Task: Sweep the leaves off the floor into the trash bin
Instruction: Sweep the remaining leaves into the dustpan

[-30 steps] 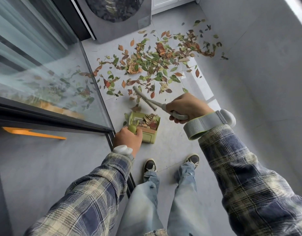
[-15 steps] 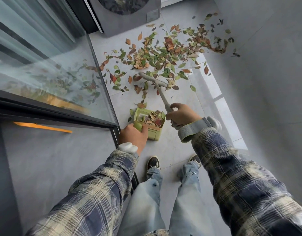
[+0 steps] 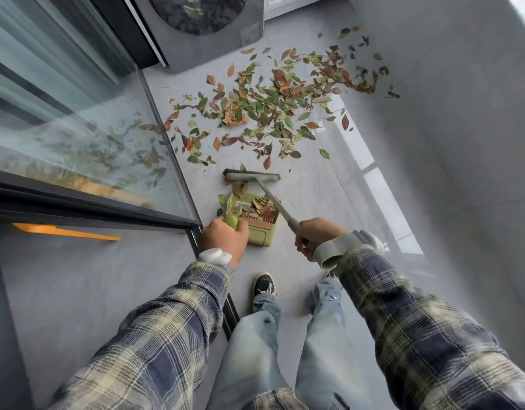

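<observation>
Green, brown and red leaves [image 3: 273,105] lie scattered over the grey floor ahead of me. A green dustpan [image 3: 256,235] sits on the floor near my feet and holds several leaves. My left hand [image 3: 222,239] grips its round green handle. My right hand [image 3: 317,236] grips the grey handle of a small broom [image 3: 250,177], whose bristle head rests on the floor just beyond the dustpan's mouth, with a few leaves between them. No trash bin is in view.
A glass sliding door [image 3: 78,119] with a dark frame runs along the left. A washing machine [image 3: 208,28] stands at the far end. A grey wall [image 3: 450,143] closes the right side. My shoes [image 3: 264,284] stand behind the dustpan.
The broom head has come back from the leaf pile to the dustpan's mouth, dragging a few leaves with it. My left hand keeps holding the dustpan in place.
</observation>
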{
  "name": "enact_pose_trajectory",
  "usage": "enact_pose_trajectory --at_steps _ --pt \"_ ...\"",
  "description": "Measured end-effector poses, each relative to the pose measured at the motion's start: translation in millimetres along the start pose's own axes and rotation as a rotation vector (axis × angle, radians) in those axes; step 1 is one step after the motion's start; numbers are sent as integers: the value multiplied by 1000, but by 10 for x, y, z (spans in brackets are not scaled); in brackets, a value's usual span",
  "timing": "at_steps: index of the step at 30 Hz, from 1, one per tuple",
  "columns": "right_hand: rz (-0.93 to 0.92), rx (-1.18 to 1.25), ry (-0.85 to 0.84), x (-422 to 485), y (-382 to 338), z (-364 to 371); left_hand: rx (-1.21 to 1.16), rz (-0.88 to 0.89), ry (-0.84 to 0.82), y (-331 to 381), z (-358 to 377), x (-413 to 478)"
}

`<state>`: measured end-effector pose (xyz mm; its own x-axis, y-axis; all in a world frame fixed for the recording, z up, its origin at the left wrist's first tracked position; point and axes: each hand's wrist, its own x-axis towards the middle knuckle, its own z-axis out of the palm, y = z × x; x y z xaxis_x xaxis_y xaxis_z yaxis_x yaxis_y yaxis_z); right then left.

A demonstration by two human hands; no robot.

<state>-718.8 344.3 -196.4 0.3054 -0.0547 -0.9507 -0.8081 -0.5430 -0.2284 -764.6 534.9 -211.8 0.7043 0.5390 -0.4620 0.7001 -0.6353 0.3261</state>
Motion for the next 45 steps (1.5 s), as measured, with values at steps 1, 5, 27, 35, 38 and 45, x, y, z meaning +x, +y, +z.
enact_pose_trajectory --at_steps 1,5,27,35,38,45 --pt "8 -17 4 -61 11 -79 -9 -2 -7 3 -15 -16" --pt "17 -94 -21 -316 -109 -377 -15 -12 -12 34 -41 -69" --pt "-161 -342 135 -374 -454 -158 18 8 -18 41 -46 -49" --pt "-143 -577 149 -705 -475 -582 -16 19 -27 91 -52 -73" --pt "-131 -437 144 -788 -535 -709 -22 18 -26 91 -48 -81" --pt "-156 -327 166 -640 -485 -575 -18 17 -20 67 -35 -42"
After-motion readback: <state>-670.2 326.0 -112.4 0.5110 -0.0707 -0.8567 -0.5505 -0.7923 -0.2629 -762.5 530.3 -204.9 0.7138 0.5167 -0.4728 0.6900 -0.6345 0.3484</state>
